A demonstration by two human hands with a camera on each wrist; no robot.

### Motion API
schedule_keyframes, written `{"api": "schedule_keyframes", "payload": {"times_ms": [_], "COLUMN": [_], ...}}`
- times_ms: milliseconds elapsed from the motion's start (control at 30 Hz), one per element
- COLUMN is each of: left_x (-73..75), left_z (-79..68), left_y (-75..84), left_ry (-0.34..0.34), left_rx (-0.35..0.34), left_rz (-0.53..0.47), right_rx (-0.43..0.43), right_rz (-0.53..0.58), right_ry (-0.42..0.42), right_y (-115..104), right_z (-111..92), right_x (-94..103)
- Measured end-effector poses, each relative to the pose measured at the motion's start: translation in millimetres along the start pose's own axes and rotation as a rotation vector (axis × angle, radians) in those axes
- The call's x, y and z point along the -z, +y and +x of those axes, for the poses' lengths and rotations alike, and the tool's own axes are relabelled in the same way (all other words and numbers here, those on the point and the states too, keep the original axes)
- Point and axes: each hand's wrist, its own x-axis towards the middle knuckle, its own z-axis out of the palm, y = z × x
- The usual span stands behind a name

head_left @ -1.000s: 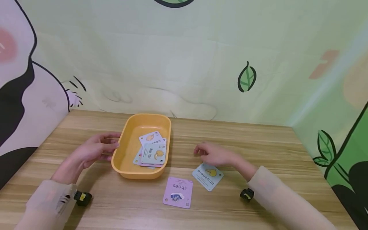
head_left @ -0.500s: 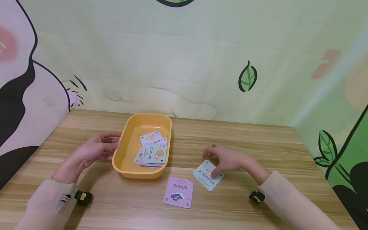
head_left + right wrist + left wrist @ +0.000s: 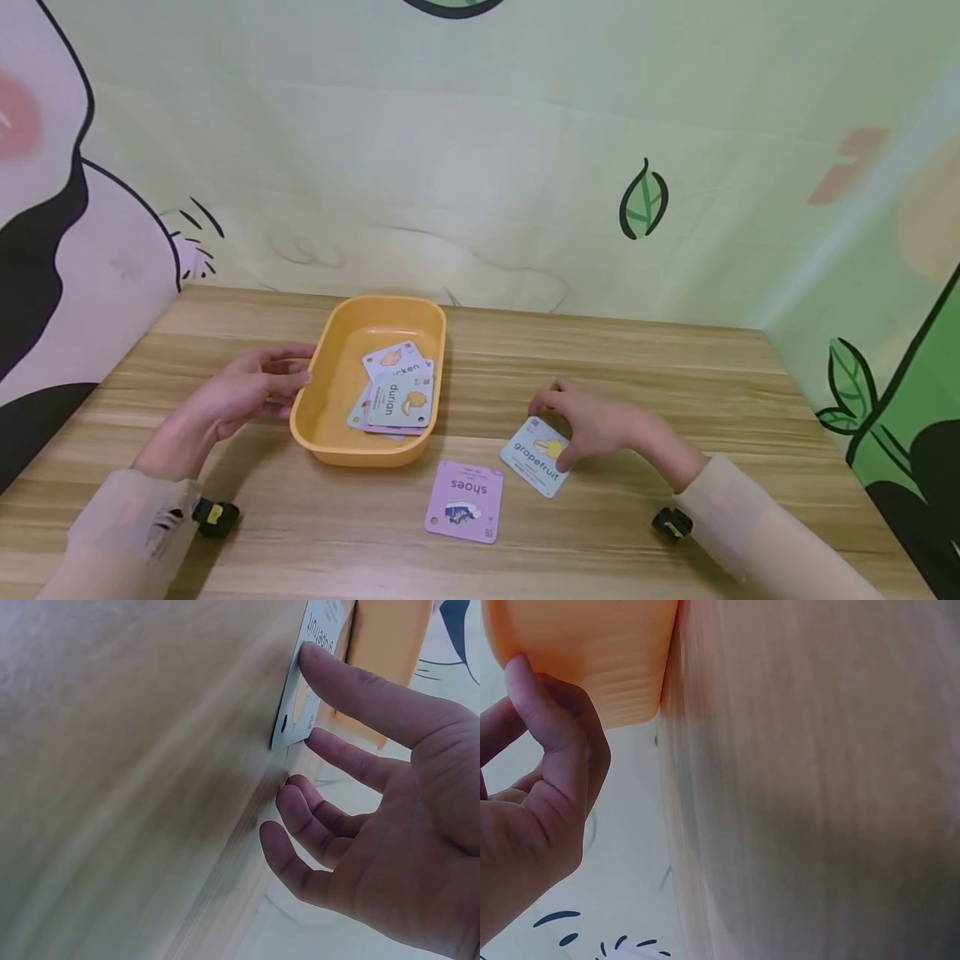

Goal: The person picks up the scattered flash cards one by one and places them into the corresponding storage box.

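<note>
At the table's middle right, my right hand (image 3: 600, 421) pinches the pale blue grapefruit card (image 3: 531, 457). In the right wrist view the thumb (image 3: 360, 690) lies on one edge of this card and the index fingertip reaches its far edge, the other fingers loosely bent below. A purple shoes card (image 3: 465, 502) lies flat on the table to its left. My left hand (image 3: 243, 387) touches the outer left side of the yellow tray (image 3: 330, 417) with its fingertips. Inside the tray a durian card (image 3: 401, 400) tops several overlapping cards, a chicken card (image 3: 387, 358) among them.
The wooden table (image 3: 645, 358) runs back to a printed cloth backdrop (image 3: 480, 167) with cartoon shapes. A small black device (image 3: 216, 517) sits at the left wrist and a similar one (image 3: 671, 523) at the right.
My right hand has moved from beyond the grapefruit card round to its right side, with thumb and index closing on the card's edges. The left hand and tray have stayed still.
</note>
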Motion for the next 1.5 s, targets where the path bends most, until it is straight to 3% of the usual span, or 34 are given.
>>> {"api": "schedule_keyframes", "payload": {"times_ms": [267, 567, 800, 1033, 1500], "left_x": [-0.2, -0.5, -0.3, 0.3, 0.6], "left_z": [0.1, -0.7, -0.4, 0.6, 1.3], "left_y": [-0.4, 1.2, 0.7, -0.8, -1.6], "left_ry": [0.001, -0.001, 0.001, 0.001, 0.004], "left_rx": [-0.005, 0.003, 0.005, 0.007, 0.006], "left_rz": [-0.001, -0.003, -0.004, -0.009, -0.014], "right_rx": [0.007, 0.055, 0.029, 0.005, -0.011], "right_rz": [0.032, 0.162, 0.247, 0.317, 0.566], "right_ry": [0.047, 0.088, 0.134, 0.139, 0.114], "right_y": [3, 7, 8, 9, 12], "right_z": [4, 7, 8, 7, 11], "right_x": [-2.3, -1.6, 1.2, 4.0, 5.0]}}
